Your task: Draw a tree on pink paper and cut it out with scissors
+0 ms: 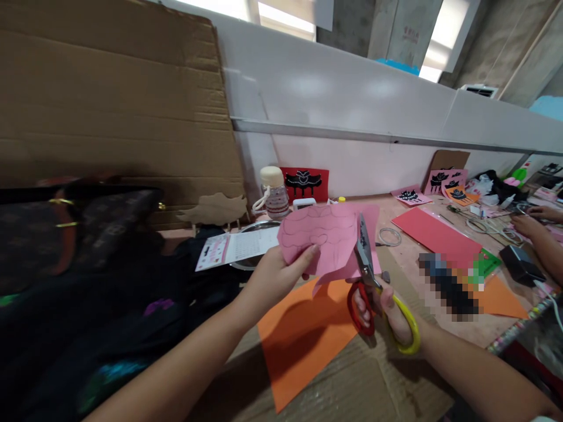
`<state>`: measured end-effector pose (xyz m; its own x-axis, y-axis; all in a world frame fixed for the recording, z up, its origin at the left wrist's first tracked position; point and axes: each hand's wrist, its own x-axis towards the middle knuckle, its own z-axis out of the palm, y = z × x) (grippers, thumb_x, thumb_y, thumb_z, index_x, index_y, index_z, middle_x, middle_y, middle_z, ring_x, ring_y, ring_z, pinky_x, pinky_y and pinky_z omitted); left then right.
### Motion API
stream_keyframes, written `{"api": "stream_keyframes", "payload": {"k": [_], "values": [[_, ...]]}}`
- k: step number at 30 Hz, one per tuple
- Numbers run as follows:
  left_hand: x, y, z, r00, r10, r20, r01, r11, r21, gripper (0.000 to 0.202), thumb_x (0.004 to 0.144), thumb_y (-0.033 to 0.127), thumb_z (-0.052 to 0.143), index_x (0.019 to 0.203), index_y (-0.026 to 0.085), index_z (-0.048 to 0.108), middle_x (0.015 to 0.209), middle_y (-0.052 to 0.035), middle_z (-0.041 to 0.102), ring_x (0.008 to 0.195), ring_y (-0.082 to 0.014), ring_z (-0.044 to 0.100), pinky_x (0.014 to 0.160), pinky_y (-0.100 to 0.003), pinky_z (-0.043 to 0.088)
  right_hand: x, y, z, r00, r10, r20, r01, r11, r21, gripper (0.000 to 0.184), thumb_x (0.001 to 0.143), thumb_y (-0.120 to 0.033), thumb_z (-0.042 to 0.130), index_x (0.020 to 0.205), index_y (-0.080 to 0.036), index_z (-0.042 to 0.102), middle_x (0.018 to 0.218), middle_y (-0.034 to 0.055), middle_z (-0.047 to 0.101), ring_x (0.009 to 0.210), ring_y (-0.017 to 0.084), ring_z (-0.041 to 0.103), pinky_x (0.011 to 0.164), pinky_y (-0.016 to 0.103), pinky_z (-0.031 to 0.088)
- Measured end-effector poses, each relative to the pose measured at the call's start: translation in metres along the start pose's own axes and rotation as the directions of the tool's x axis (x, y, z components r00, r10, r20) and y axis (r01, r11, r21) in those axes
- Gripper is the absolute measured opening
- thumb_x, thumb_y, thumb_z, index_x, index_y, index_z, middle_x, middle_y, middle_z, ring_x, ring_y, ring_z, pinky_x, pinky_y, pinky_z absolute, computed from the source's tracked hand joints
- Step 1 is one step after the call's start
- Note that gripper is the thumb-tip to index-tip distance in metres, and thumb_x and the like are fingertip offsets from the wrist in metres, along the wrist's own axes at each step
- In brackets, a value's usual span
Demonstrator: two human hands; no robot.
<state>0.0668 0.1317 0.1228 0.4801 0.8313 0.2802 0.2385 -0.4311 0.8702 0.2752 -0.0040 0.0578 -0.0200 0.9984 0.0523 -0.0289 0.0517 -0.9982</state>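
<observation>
My left hand [290,266] pinches a pink sheet of paper [323,231] marked with drawn wavy outlines, thumb on top, holding it up above the table. In my right hand [391,308] is a pair of scissors [364,258] with one red and one yellow handle loop. Its blades point upward at the paper's right part, where a cut edge runs beside them and a strip of pink hangs below. Beneath both hands an orange sheet [308,343] lies on cardboard [365,387].
Dark cloth and a brown bag [88,234] fill the left side. Behind the paper stand a cream-lidded bottle [273,193] and a red card [307,184]. A red sheet [435,234] and a black box [522,266] lie rightward. Another person's hand [528,225] is at far right.
</observation>
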Motion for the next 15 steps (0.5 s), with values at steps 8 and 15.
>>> {"api": "stream_keyframes", "payload": {"k": [8, 15], "values": [[-0.004, 0.005, 0.0, 0.997, -0.025, 0.074, 0.024, 1.0, 0.005, 0.044, 0.089, 0.062, 0.06, 0.068, 0.023, 0.057, 0.06, 0.0008, 0.063, 0.056, -0.0176, 0.061, 0.055, -0.029, 0.052, 0.001, -0.004, -0.003, 1.0, 0.013, -0.001, -0.013, 1.0, 0.018, 0.041, 0.103, -0.04, 0.071, 0.138, -0.018, 0.064, 0.138, 0.0116, 0.067, 0.116, 0.028, 0.07, 0.096, 0.05, 0.063], [-0.008, 0.008, 0.003, 0.99, -0.037, 0.137, 0.034, 0.999, 0.02, 0.041, 0.089, 0.058, 0.058, 0.068, 0.023, 0.059, 0.06, -0.0002, 0.064, 0.057, -0.0175, 0.06, 0.053, -0.027, 0.049, 0.001, -0.011, -0.009, 0.999, 0.004, -0.041, -0.004, 1.0, -0.005, 0.04, 0.103, -0.039, 0.07, 0.137, -0.019, 0.065, 0.138, 0.0115, 0.067, 0.116, 0.028, 0.07, 0.096, 0.049, 0.063]]}}
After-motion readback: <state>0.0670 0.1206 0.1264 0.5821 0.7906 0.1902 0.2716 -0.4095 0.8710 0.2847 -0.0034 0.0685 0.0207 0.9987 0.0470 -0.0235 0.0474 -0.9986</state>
